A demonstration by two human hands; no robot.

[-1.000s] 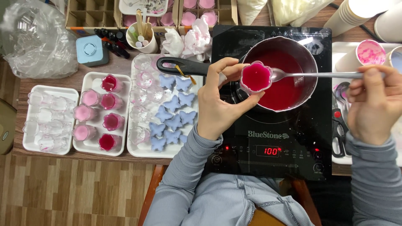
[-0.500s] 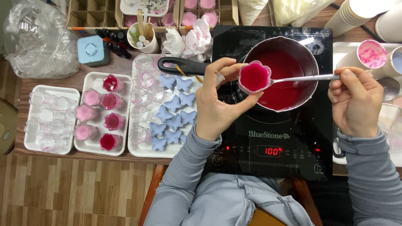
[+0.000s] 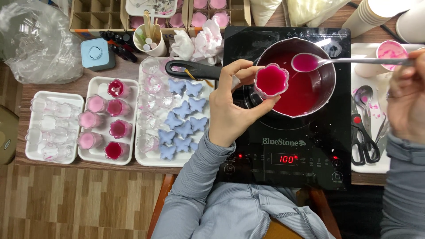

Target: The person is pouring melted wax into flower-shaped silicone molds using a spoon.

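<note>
Spoon [image 3: 305, 62] now raised beside flower-shaped mould [image 3: 271, 80]

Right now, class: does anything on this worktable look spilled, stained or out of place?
Yes. The crumpled white tissues behind the pan handle carry pink stains, and pink drips mark the right-hand white tray near the scissors. The flower-shaped cup in the left hand looks cleanly filled.

wooden table [image 3: 57, 90] | on it: three white trays [image 3: 95, 156], black induction cooktop [image 3: 287, 150], plastic bag [image 3: 37, 40], blue box [image 3: 94, 53]
</note>
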